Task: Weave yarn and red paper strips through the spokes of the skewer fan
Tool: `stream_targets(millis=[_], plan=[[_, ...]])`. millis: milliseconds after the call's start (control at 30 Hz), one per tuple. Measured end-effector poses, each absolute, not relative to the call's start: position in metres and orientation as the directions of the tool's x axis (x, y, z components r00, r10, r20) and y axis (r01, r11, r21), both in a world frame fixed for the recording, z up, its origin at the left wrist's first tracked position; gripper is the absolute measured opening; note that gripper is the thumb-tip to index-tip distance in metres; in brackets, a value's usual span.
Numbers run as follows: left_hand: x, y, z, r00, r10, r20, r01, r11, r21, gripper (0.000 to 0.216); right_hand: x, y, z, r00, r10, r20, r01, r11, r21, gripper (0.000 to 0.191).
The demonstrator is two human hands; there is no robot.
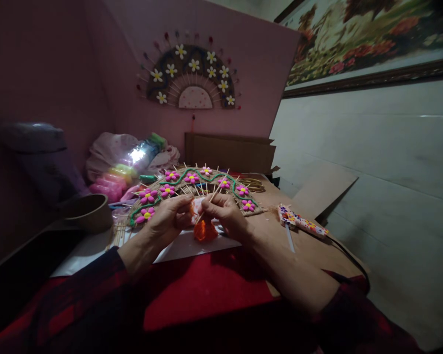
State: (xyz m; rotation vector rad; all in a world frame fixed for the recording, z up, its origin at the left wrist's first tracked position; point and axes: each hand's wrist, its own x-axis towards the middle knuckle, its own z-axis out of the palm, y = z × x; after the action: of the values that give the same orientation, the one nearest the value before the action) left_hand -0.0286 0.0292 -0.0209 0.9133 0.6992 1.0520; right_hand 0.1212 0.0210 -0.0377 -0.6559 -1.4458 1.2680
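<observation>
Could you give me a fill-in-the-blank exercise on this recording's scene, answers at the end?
1. The yarn by the left hand and right hand is ____ in colour.
2. The lower fan bears flowers whose petals are ____.
3. The upper fan bears white flowers with ____ centres.
4. The corded tool lies on the person's ____ side.

Missing words: orange; pink; yellow; right.
</observation>
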Motion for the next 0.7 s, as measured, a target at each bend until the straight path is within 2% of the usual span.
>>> stream_targets(millis=[100,200,333,533,700], plan=[[-0.0287,0.0298,-0.0208,0.355,0.934,-0.045,-0.434,0.208,0.877,0.027,0.124,0.0246,-0.0395,-0.275,0.89,0.364,-0.276,0.29,-0.917,0.027],[-0.0288,0.0302,-0.0212,0.365,0.93,-0.045,-0.431,0.212,0.877,0.029,0.1238,0.0273,-0.0383,-0.158,0.893,0.421,-0.31,0.36,-0.88,0.026],[-0.0287,0.0293,-0.0211,0.36,0.931,-0.054,-0.422,0.214,0.881,0.023,0.1202,0.0256,-0.0347,-0.083,0.896,0.436,-0.247,0.406,-0.88,0.021],[-0.0286,0.0265,-0.0193,0.368,0.928,-0.062,-0.403,0.219,0.889,0.015,0.1181,0.0196,-0.0327,-0.198,0.907,0.371,-0.198,0.334,-0.921,0.022],[-0.0288,0.0289,-0.0208,0.359,0.932,-0.052,-0.42,0.211,0.883,0.021,0.12,0.0191,-0.0356,-0.343,0.877,0.336,-0.176,0.291,-0.94,0.029]])
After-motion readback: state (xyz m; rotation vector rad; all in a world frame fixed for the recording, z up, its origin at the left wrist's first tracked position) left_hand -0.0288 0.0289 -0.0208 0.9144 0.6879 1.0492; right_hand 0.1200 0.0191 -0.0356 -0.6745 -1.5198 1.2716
